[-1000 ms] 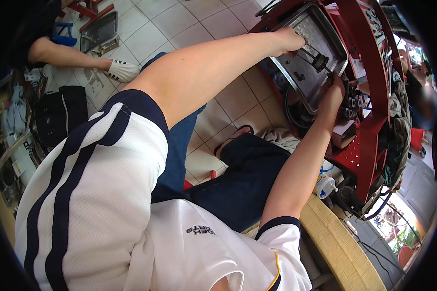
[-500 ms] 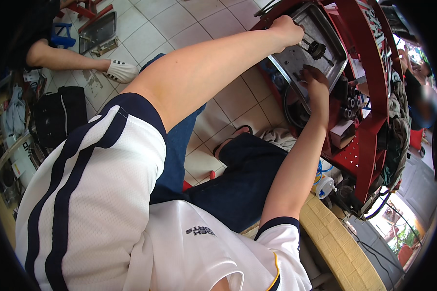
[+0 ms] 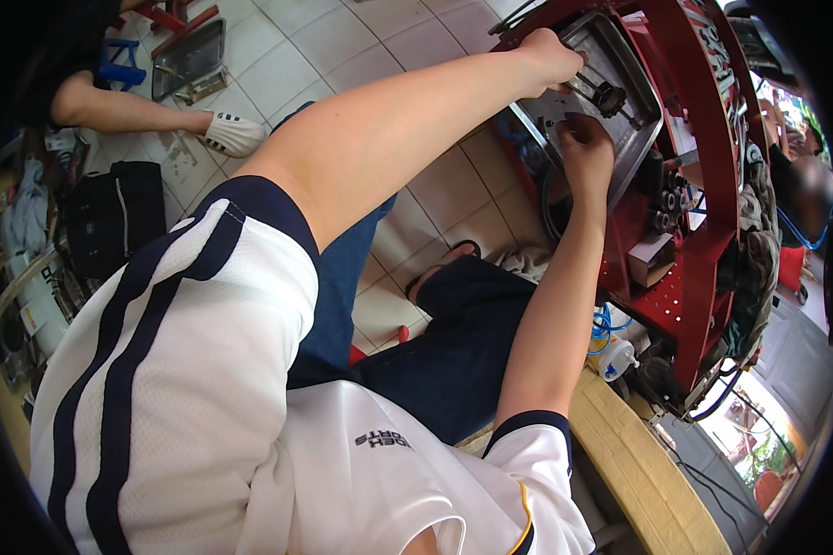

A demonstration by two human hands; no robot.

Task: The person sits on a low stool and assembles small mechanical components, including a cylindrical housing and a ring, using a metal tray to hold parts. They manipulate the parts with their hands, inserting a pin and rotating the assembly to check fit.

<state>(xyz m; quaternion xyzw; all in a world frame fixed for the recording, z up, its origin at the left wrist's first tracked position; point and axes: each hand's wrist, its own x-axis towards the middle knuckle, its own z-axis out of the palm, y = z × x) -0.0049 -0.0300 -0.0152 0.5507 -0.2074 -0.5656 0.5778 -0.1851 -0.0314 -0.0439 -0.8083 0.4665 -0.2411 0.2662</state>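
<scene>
while your white shirt [image 3: 370, 481] fills the foreground, its left sleeve runs into the dark rim at the lower left and is cut off there. below your forearms, your dark blue trousers [image 3: 435, 365] are partly hidden by the shirt. beside your right elbow lies a tan board [image 3: 652, 462], its lower end cut off.

farther out, your right hand [image 3: 587, 146] hangs over the near part of a metal tray [image 3: 613, 54], its fingers bent inward; the fingertips are too dark and small to show whether they pinch anything, so you can't tell its grip. your left hand [image 3: 553, 63], at the tray's far left side, is closed narrowly around one end of a slim metal part [image 3: 609, 99]. your own knuckles hide where the fingers meet it. the part's dark, rounded head sits out over the tray, to the right of that hand; whether it touches the bottom is hard to make out.

the tray is set in a red cart [image 3: 710, 319], with an open box [image 3: 652, 259] below it. at the upper left, another person's leg [image 3: 134, 116] ends in a white shoe, the body cut off. at the far right, another figure is blurred.
</scene>
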